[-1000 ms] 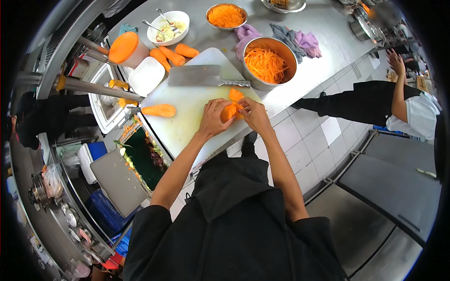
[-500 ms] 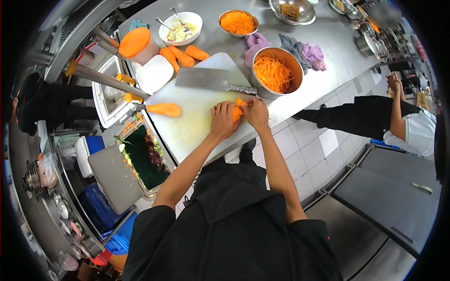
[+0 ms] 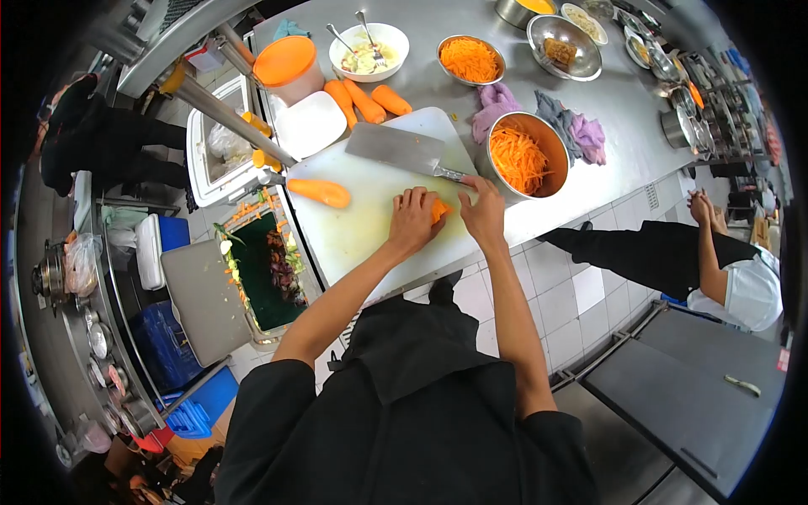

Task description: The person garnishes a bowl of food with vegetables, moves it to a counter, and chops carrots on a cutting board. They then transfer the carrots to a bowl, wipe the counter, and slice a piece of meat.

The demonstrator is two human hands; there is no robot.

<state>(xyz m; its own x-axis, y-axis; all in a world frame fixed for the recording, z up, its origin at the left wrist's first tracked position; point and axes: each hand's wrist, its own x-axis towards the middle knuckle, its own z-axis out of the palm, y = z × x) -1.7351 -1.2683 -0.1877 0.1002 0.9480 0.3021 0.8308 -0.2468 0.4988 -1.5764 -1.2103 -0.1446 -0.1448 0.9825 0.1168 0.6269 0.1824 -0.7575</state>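
Observation:
My left hand (image 3: 412, 219) presses down on the white cutting board (image 3: 362, 227), its fingers curled over a cut piece of carrot (image 3: 439, 209) that is partly hidden. Just right of it, my right hand (image 3: 483, 215) has its thumb and forefinger apart, the forefinger at the end of the handle of a cleaver (image 3: 396, 150). The cleaver lies flat on the board, blade to the left. A whole peeled carrot (image 3: 320, 193) rests at the board's left edge. Beside my right hand stands a deep metal pot (image 3: 551, 181) with shredded carrot (image 3: 518, 158).
Several peeled carrots (image 3: 368, 101), a white tray (image 3: 311, 124) and an orange-lidded tub (image 3: 286, 63) are behind the board. Farther back are a white bowl (image 3: 400, 55) with two utensils and a bowl of shredded carrot (image 3: 469, 61). Cloths (image 3: 497, 105) lie by the pot. A person (image 3: 715, 252) stands right.
The view has shifted and turned slightly. My right hand has left the carrot and moved to the cleaver's handle. My left hand stays on the carrot piece.

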